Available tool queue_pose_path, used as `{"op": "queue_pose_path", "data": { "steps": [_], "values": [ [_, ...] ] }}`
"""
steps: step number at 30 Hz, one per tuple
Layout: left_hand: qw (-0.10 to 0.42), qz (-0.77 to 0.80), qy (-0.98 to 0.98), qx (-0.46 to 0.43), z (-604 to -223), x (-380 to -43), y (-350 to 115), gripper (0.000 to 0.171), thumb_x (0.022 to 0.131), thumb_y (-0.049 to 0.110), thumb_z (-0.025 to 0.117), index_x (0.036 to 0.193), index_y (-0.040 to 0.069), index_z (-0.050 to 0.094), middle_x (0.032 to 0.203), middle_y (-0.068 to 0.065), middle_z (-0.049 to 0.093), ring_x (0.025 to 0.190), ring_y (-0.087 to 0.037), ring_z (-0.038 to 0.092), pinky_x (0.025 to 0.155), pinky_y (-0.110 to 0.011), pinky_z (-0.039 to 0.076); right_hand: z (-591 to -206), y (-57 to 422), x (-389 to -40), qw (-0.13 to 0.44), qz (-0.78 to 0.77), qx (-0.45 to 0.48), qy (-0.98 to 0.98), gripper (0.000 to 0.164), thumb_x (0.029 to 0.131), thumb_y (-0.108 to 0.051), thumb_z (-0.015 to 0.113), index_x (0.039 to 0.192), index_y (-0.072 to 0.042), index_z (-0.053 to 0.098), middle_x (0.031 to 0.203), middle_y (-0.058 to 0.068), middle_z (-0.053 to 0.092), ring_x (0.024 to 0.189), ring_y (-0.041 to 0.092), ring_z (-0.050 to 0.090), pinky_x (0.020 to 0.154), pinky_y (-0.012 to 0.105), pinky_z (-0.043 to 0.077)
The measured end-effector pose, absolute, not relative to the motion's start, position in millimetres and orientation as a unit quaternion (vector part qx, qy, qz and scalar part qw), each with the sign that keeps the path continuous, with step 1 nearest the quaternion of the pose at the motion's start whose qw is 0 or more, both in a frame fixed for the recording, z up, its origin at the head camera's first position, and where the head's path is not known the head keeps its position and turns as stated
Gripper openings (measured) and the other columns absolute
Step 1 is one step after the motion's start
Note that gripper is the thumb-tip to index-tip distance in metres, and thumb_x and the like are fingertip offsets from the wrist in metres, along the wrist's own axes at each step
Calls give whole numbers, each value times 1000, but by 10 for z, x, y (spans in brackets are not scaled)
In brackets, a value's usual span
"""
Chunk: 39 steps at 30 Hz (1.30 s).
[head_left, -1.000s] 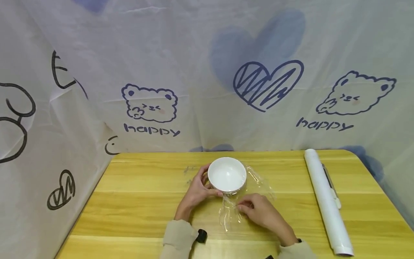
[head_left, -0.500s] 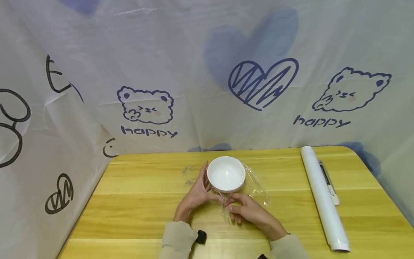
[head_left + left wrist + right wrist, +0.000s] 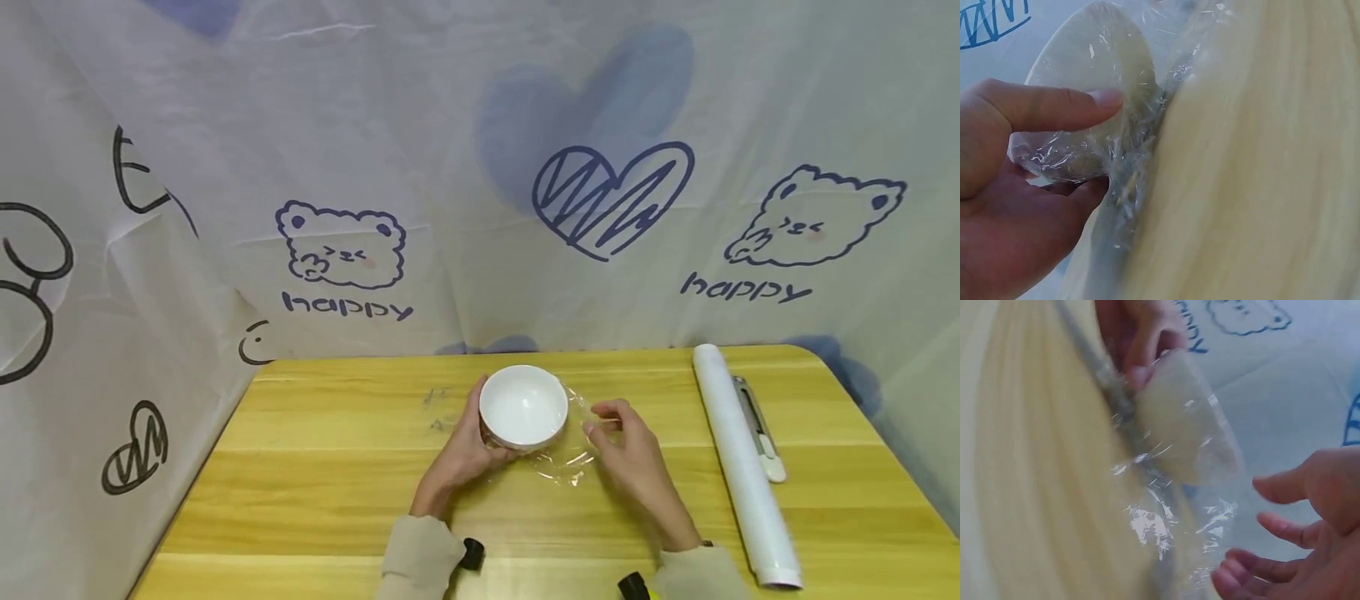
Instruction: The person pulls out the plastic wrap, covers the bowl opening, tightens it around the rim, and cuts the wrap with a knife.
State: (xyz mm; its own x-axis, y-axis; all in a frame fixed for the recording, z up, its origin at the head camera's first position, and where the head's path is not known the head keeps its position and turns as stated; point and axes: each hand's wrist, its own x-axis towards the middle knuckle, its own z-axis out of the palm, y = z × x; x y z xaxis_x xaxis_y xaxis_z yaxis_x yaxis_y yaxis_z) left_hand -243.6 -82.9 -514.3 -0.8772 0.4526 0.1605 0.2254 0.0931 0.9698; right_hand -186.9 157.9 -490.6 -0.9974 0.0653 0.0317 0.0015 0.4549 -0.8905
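A white bowl (image 3: 523, 406) stands upright near the table's back edge, its inside facing up. Clear plastic film (image 3: 564, 468) clings round its outer wall and spreads loose to its right and front. My left hand (image 3: 463, 450) grips the bowl from the left; in the left wrist view the thumb (image 3: 1107, 100) presses the film-wrapped wall and the fingers lie partly hidden behind the bowl. To the bowl's right is my right hand (image 3: 636, 457), thumb and fingers apart. In the right wrist view its fingertips (image 3: 1225, 584) are at the edge of the crinkled film (image 3: 1154, 528).
A long white roll of plastic film (image 3: 746, 471) lies along the right side of the wooden table (image 3: 300, 492). Beside it is a utility knife (image 3: 759, 429). A printed cloth (image 3: 465, 167) hangs behind the table and along its left side.
My right hand has moved from the film in front of the bowl to the bowl's right side, and its fingers have spread. The left hand stays on the bowl.
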Motion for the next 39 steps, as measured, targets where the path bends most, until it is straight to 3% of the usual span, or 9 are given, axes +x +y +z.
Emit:
{"op": "queue_pose_path", "data": {
  "steps": [3,6,9,13,16,21,30,35,39],
  "values": [
    [115,645,723,219,-5237,-2487,-889,117,69,-18,73,152,11,-4,155,-19,10,139,-35,20,110,-44,23,-5005,1540,-1915,21,536,-38,-843,47,93,-19,62,133,-4,42,124,22,55,114,36,53,92,46,47],
    [136,665,703,211,-5300,-2526,-951,117,69,-23,69,152,13,-6,157,-15,7,141,-29,17,110,-36,23,-5073,1483,-1947,-6,624,-50,-780,50,91,-10,63,136,-4,40,111,25,61,102,37,61,83,40,53],
    [141,680,688,212,-5309,-2532,-972,120,66,-24,71,152,11,-5,157,-14,6,142,-29,15,111,-36,20,-5090,1446,-1961,-21,712,-61,-700,45,91,1,59,133,-2,43,98,26,64,88,35,65,74,39,56],
    [127,661,710,207,-5309,-2515,-918,132,60,-7,86,152,18,-5,155,-14,12,139,-31,23,113,-46,19,-5076,1441,-1954,-62,766,-66,-637,43,94,2,52,135,-4,40,102,22,62,83,26,65,71,37,57],
    [105,648,728,199,-5319,-2503,-855,133,56,2,90,152,23,0,151,-10,22,134,-29,31,110,-47,24,-5069,1448,-1950,-85,767,-69,-633,48,94,-3,56,138,-9,38,104,18,64,80,20,65,66,31,56],
    [78,670,710,204,-5225,-2458,-801,123,55,-8,88,150,12,13,146,-13,30,130,-32,35,106,-49,31,-5064,1469,-1942,-100,775,-72,-620,50,92,-5,59,138,-14,41,96,14,65,80,20,62,67,31,55],
    [82,656,726,188,-5048,-2392,-770,119,55,-7,88,149,3,16,144,-17,34,129,-32,38,107,-45,30,-5086,1503,-1940,-107,837,-82,-531,45,94,-3,51,135,-5,34,82,6,60,74,17,58,67,30,52],
    [72,655,728,190,-5054,-2397,-750,118,54,-7,88,148,2,17,143,-18,35,128,-33,39,107,-45,30,-5188,1504,-1947,-84,818,-87,-562,29,94,-3,53,121,2,43,85,10,61,69,15,56,58,25,49],
    [74,667,716,190,-5065,-2401,-755,118,54,-10,87,149,4,17,144,-17,34,129,-32,37,108,-42,29,-5262,1497,-1953,-67,786,-68,-610,28,94,-4,56,119,7,50,93,19,63,70,16,58,58,23,49]
  ]
}}
